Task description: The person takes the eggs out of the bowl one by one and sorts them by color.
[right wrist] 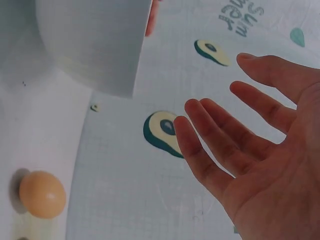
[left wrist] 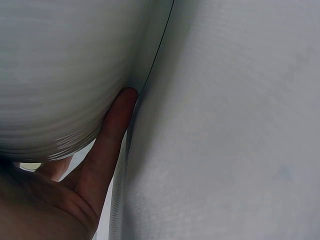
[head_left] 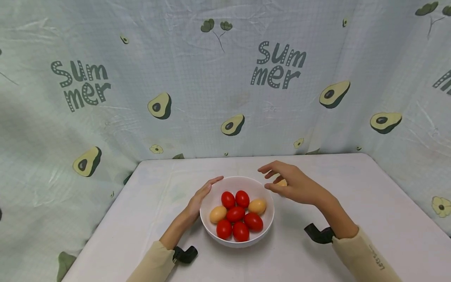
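A white bowl (head_left: 237,243) on the table holds several glossy red egg-shaped pieces (head_left: 235,214) and two tan eggs, one at its left (head_left: 218,214) and one at its right (head_left: 257,206). Along the bowl's left side rests my left hand (head_left: 200,200), its fingers extended against the outer wall; the left wrist view shows a finger (left wrist: 112,120) touching the bowl (left wrist: 60,75). My right hand (head_left: 296,183) hovers beside the right rim, fingers loosely bent and holding nothing. Partly hidden behind it, another tan egg (head_left: 283,183) lies on the table, fully visible in the right wrist view (right wrist: 42,194).
The pale table (head_left: 158,196) runs back to a hanging cloth (head_left: 197,74) printed with avocados and lettering. Black wrist mounts (head_left: 318,234) stick out beside both sleeves, the left one (head_left: 185,254) close to the bowl's lower left.
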### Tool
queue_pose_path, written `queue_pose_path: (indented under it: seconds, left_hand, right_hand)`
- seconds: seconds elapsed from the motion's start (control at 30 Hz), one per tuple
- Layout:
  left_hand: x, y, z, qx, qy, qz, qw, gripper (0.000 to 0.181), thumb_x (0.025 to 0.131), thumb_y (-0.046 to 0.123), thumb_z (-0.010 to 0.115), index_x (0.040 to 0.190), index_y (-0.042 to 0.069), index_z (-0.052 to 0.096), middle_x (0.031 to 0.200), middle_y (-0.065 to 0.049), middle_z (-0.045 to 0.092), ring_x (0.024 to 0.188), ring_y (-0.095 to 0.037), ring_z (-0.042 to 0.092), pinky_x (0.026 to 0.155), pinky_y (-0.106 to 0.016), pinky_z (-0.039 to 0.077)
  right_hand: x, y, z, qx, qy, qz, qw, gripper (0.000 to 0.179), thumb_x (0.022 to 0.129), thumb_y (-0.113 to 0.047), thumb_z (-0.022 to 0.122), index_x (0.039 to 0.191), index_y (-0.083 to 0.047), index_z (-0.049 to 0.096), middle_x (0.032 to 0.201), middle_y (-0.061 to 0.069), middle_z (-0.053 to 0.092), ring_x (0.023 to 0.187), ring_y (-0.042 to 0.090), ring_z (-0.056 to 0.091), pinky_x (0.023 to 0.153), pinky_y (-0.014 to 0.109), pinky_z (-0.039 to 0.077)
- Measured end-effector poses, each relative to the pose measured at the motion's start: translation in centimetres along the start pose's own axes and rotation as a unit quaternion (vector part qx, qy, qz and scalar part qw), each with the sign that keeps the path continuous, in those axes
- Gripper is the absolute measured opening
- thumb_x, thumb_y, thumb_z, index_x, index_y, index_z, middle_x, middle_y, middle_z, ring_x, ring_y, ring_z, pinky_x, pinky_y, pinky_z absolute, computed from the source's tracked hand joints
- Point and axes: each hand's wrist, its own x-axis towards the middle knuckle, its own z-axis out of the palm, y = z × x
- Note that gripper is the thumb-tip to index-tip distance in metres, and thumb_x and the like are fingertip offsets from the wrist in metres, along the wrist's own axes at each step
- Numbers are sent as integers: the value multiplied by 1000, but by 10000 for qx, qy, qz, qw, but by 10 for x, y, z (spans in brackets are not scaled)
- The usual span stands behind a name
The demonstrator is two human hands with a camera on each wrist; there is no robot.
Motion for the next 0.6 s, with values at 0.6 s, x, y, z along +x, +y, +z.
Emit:
queue_pose_path:
  seconds: [0.6]
  left_hand:
    - [0,2,0,13,45,-217,9998,53,113,35,17,161,24,35,170,-2,31,158,-28,28,129,-51,24]
  right_hand:
    - [28,-30,26,125,-1196,-339,9922,40,96,-19,71,135,-13,63,131,2,68,115,22,66,93,37,62]
